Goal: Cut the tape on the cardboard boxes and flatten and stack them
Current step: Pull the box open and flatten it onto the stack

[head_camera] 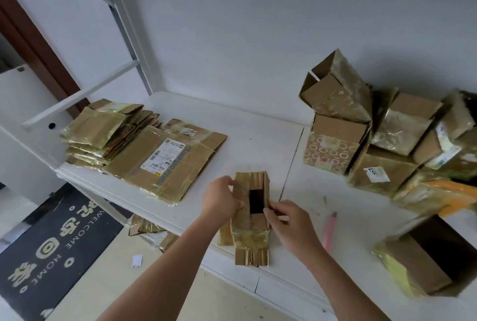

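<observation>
Cardboard, wrapped in yellowish tape, is filling most of the white shelf (258,127). At lower centre of the frame a small box (251,215) is lying on its side at the shelf's front edge, its near flaps hanging out past the edge and a dark opening showing in its upper face. The left hand (219,198) is gripping the box's left side, fingers curled over the top edge and thumb pressing the face, likely to steady it. The right hand (286,215) is pinching the cardboard at the right rim of the opening, fingertips closed together on it, apparently working a flap loose so the box can fold flat.

At left centre a stack (124,145) of flattened boxes is lying, the topmost sheet showing a white shipping label; the small box probably belongs there once collapsed. At the right of the frame a pile (387,135) of uncut boxes is waiting, some tilted against one another, with one open box (423,256) sitting alone at lower right. A pink cutter (330,230) is resting on the shelf just right of the right hand, within easy reach but not held, which suggests the tape on this box is already slit. Below the shelf at lower left a dark doormat (51,240) is lying on the floor, with a few cardboard scraps near it.
</observation>
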{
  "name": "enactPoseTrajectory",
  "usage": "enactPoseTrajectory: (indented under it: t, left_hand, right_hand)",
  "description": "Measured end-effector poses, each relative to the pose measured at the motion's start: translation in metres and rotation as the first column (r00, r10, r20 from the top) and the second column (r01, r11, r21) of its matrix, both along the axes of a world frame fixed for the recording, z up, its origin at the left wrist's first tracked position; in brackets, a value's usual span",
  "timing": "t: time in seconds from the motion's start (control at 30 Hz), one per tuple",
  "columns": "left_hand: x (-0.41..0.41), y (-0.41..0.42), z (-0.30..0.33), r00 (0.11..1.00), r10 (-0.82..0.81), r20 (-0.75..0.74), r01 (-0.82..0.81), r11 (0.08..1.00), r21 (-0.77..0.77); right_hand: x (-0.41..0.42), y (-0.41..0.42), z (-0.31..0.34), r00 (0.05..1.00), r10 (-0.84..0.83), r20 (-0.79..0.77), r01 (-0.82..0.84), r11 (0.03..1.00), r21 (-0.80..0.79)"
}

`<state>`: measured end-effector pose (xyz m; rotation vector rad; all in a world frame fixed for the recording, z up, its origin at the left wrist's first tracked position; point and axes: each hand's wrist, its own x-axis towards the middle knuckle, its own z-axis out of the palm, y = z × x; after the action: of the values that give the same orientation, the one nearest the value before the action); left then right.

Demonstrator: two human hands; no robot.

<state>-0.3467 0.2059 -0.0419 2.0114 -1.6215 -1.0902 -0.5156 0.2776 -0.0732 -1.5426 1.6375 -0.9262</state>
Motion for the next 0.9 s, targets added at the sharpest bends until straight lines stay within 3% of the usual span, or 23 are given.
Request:
enactPoseTrajectory:
  t: [0.17, 0.27, 0.37, 0.57, 0.77, 0.9]
  left_hand:
    - [-0.017, 0.009, 0.010, 0.959, -0.099, 0.267, 0.115, 0.992, -0.046]
    - [-0.026, 0.013, 0.009, 0.950, -0.058, 0.308, 0.083, 0.994, -0.067]
    - [-0.021, 0.015, 0.011, 0.977, -0.031, 0.212, 0.045, 0.997, -0.060]
    - [0.005, 0.013, 0.019, 0.977, 0.000, -0.215, 0.017, 0.997, 0.079]
    - [0.020, 0.018, 0.027, 0.960, -0.053, -0.274, 0.086, 0.990, 0.108]
    - [0.007, 0.013, 0.047, 0.963, -0.213, -0.166, 0.208, 0.977, -0.047]
  right_hand:
    - [0.002, -0.003, 0.001, 0.992, -0.021, 0.127, 0.009, 0.995, 0.096]
    - [-0.001, -0.005, -0.001, 0.986, -0.018, 0.164, -0.001, 0.993, 0.116]
    - [-0.003, -0.005, -0.003, 0.982, -0.018, 0.190, -0.008, 0.991, 0.134]
    - [-0.005, -0.003, -0.003, 0.969, -0.012, 0.245, -0.023, 0.990, 0.142]
    - [-0.012, 0.001, 0.003, 0.986, 0.016, 0.164, -0.041, 0.988, 0.147]
    - [-0.016, -0.007, 0.018, 0.993, -0.059, -0.098, 0.063, 0.997, 0.043]
